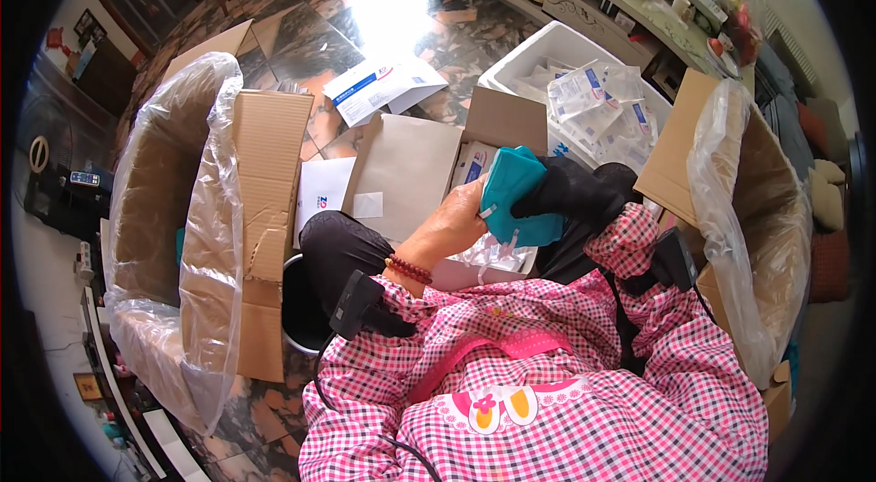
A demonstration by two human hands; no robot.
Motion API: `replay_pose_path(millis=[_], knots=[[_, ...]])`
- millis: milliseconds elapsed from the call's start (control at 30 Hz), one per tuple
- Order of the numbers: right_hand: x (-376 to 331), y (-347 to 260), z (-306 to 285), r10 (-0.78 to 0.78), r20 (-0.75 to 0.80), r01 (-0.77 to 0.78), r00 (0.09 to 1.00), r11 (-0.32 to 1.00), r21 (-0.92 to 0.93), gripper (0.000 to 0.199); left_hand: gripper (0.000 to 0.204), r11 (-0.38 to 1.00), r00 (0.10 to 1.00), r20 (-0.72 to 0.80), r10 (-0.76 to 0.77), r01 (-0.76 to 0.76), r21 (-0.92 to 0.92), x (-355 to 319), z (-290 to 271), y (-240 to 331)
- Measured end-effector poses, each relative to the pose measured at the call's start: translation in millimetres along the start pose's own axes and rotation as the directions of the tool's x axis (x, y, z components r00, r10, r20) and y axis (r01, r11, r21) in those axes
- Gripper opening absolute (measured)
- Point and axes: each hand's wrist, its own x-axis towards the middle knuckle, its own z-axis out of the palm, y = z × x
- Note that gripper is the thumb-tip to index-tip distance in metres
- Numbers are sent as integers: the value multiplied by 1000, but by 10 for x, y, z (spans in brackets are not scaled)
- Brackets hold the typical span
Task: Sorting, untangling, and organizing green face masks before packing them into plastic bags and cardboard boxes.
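My bare left hand [464, 214], a dark red bead bracelet at its wrist, is closed on the near left side of several teal folded face masks [513, 186] with pale straps. From the right, my right hand [575, 188] in a black glove presses against the same teal masks, its fingers bent along their edge. Both hands are above an open carton [411, 158] between my knees. Inside it are white printed packets [471, 163] and, nearer me, pale crinkled pieces [493, 254]. The masks cover part of the carton's inside.
Large cardboard boxes with clear plastic liners stand at left [265, 163] and right [721, 131]. Ahead is a white foam bin [520, 62] of clear printed pouches [602, 103]. White flattened boxes [379, 90] lie on the floor. A black bucket [306, 313] sits by my left knee.
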Motion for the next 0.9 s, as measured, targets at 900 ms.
replay_pose_path(millis=[900], knots=[[-144, 281, -785, 126, 25, -125, 992, 900, 418, 28, 30, 853, 994, -112, 7, 53, 519, -244, -274, -73]])
